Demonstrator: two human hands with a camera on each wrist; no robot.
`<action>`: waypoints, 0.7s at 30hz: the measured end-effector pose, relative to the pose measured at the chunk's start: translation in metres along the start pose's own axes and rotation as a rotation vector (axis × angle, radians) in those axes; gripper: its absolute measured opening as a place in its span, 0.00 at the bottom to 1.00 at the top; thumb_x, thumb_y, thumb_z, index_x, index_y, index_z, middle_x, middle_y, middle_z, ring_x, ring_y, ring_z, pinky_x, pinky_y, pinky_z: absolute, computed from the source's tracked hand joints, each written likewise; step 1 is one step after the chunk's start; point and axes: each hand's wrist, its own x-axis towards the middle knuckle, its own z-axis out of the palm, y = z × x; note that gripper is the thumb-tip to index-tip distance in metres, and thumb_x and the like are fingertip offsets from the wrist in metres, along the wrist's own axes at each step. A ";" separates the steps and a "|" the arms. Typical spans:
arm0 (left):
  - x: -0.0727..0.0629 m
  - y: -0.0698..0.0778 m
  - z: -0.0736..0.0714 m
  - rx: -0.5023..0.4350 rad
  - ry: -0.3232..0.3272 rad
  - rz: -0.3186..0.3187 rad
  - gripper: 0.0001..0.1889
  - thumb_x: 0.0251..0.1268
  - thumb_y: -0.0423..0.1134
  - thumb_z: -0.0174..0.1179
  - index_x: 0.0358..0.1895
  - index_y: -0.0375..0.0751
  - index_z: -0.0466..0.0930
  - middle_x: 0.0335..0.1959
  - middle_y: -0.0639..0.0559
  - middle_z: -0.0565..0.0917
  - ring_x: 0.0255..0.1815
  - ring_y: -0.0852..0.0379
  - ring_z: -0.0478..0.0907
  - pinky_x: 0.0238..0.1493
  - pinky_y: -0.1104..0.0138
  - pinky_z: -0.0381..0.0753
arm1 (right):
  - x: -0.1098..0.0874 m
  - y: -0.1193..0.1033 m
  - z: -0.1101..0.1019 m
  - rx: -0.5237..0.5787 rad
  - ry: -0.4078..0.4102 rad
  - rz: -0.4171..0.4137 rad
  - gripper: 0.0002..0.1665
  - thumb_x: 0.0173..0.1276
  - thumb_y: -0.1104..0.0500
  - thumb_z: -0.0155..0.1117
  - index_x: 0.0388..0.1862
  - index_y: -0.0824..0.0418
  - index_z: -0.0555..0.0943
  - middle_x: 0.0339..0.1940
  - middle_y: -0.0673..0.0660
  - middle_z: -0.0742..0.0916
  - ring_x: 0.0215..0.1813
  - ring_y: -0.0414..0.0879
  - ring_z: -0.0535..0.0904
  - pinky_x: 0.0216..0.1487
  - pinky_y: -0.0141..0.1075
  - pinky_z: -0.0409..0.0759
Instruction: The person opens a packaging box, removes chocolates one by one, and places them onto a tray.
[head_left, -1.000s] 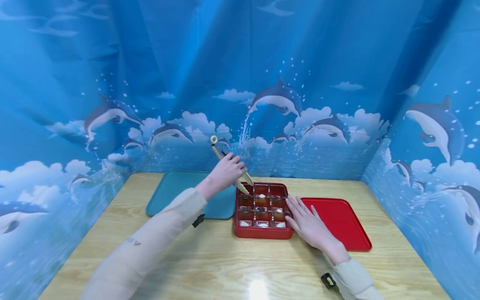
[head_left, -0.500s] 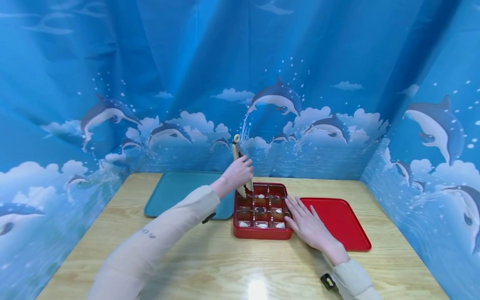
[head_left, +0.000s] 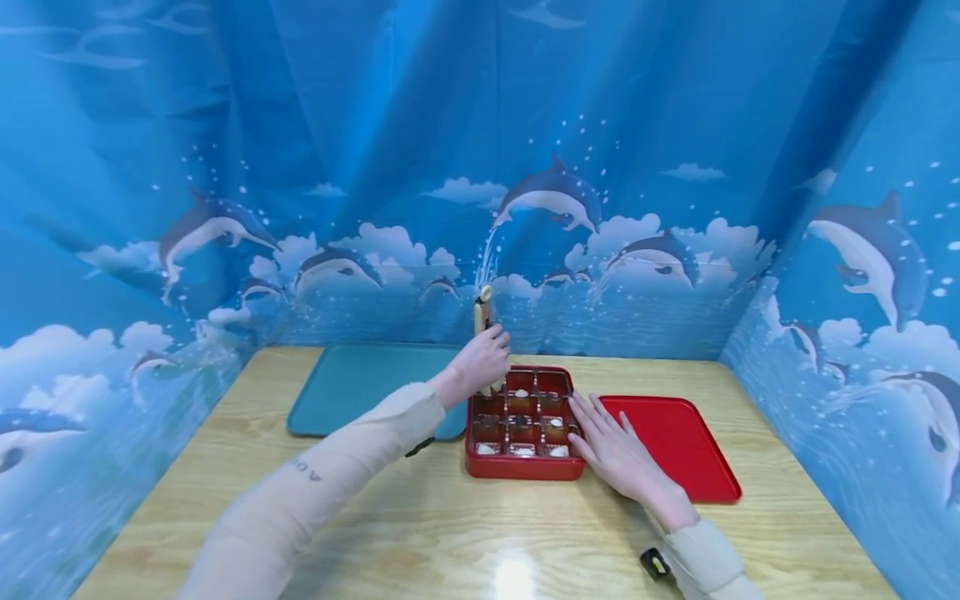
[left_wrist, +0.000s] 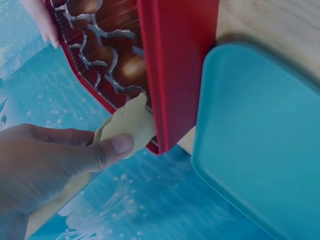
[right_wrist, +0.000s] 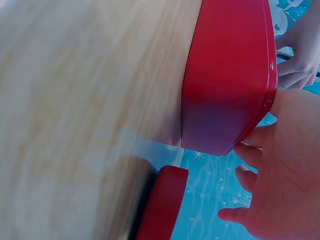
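In the head view a red box (head_left: 525,470) with a clear divided insert stands on the table. Several compartments hold small pieces; some look white (head_left: 522,451), others dark brown. My left hand (head_left: 478,362) grips beige tongs (head_left: 482,313), held upright with their tips down in the far left compartment. The left wrist view shows thumb and fingers pinching the tongs (left_wrist: 131,122) just above the box rim. Whatever lies between the tips is hidden. My right hand (head_left: 621,460) rests against the box's right side, its fingers extended along the rim.
A teal tray (head_left: 360,392) lies to the left of the box, partly under my left arm. On the right is a red lid or tray (head_left: 686,450). A blue dolphin-print curtain (head_left: 480,167) hangs behind and around the wooden table (head_left: 420,533).
The left hand has brought the tongs from a leftward slant to upright, moving right and then lower into the far left compartment. The tongs' tips have drawn closer together. The right hand stays put.
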 end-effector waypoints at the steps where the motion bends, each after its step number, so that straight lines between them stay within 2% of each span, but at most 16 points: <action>1: 0.000 0.001 0.001 -0.002 0.004 -0.002 0.08 0.73 0.40 0.62 0.40 0.56 0.91 0.48 0.62 0.87 0.58 0.56 0.76 0.64 0.60 0.67 | 0.000 0.000 0.000 0.002 0.000 -0.003 0.41 0.79 0.44 0.53 0.82 0.61 0.57 0.82 0.62 0.62 0.82 0.64 0.51 0.72 0.70 0.50; 7: -0.004 -0.001 0.007 -0.040 0.034 -0.035 0.07 0.71 0.40 0.64 0.41 0.57 0.91 0.47 0.63 0.88 0.57 0.58 0.77 0.63 0.61 0.68 | -0.001 -0.004 -0.003 0.010 0.012 -0.011 0.40 0.78 0.46 0.55 0.81 0.62 0.59 0.81 0.63 0.63 0.81 0.65 0.52 0.71 0.71 0.51; 13: -0.010 -0.006 0.011 -0.092 0.065 -0.063 0.07 0.70 0.40 0.66 0.45 0.56 0.91 0.49 0.62 0.87 0.57 0.56 0.77 0.63 0.60 0.68 | -0.001 -0.001 -0.001 0.000 0.016 -0.021 0.40 0.79 0.45 0.53 0.81 0.61 0.58 0.81 0.64 0.63 0.81 0.65 0.52 0.71 0.72 0.52; 21: -0.018 -0.017 0.010 -0.111 0.093 -0.095 0.09 0.67 0.41 0.68 0.48 0.56 0.90 0.51 0.60 0.87 0.59 0.54 0.76 0.66 0.58 0.68 | -0.002 -0.003 -0.002 -0.019 0.010 -0.011 0.41 0.78 0.45 0.55 0.81 0.62 0.58 0.81 0.64 0.63 0.81 0.66 0.53 0.72 0.70 0.52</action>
